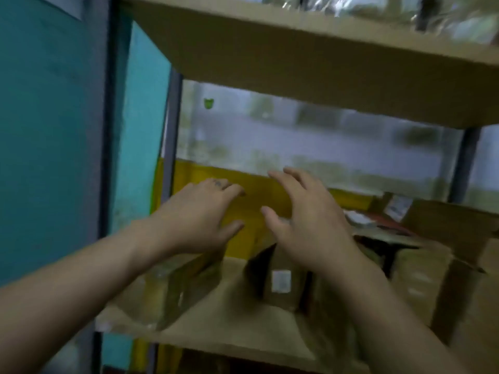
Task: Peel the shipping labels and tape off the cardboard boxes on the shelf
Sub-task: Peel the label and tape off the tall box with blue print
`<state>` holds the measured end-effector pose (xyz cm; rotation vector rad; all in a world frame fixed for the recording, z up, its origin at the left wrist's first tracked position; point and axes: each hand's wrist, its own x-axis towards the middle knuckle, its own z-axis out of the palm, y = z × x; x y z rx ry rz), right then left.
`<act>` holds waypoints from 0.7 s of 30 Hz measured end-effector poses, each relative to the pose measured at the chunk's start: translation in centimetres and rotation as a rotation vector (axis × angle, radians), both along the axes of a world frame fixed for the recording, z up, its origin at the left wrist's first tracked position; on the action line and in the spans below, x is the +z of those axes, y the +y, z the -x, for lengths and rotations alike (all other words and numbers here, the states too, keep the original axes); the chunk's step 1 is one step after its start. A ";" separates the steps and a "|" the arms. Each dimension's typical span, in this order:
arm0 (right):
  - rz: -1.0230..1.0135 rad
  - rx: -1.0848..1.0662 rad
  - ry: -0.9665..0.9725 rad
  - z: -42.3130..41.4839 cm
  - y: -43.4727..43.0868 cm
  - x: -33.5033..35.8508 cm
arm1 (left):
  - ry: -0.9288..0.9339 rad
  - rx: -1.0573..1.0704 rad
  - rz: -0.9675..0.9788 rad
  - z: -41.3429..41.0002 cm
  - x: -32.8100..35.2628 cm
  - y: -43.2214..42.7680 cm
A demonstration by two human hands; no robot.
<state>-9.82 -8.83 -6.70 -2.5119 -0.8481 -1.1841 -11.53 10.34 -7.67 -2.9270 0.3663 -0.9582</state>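
A small brown cardboard box (280, 295) stands at lower centre on the shelf (216, 330), a white label (281, 281) on its front face; larger open-flapped boxes (426, 279) sit at lower right.

The brown shelf board (216, 327) carries a glossy tape-wrapped box (172, 287) at nine o'clock, a small cardboard box (280, 298) with a white label (281, 281) on its front at the centre, and larger open cardboard boxes (421, 282) at three o'clock, all blurred.
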 end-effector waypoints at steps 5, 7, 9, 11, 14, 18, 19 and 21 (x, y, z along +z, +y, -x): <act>0.050 0.135 0.275 -3.8 5.8 -4.5 | 0.354 0.151 0.014 -1.4 -3.5 6.2; 0.029 0.174 0.414 -5.7 7.5 -7.2 | 0.549 0.186 0.035 -2.0 -5.7 8.0; -0.080 0.181 0.558 -7.6 8.7 -9.5 | 0.656 0.179 0.026 -2.4 -8.2 9.0; -0.248 0.145 0.653 -9.4 9.2 -11.3 | 0.547 0.184 -0.005 -3.0 -10.1 9.3; -0.406 0.116 0.763 -11.2 9.9 -13.1 | 0.305 0.187 -0.007 -4.4 -11.6 9.1; -0.489 0.137 0.789 -12.7 10.7 -13.5 | 0.085 0.134 0.218 -6.8 -12.4 8.7; -0.512 0.144 0.794 -13.2 10.9 -13.3 | 0.021 0.116 0.335 -7.2 -12.4 8.7; -0.575 0.172 0.801 -14.3 11.4 -13.0 | -0.114 0.104 0.660 -8.1 -12.0 8.7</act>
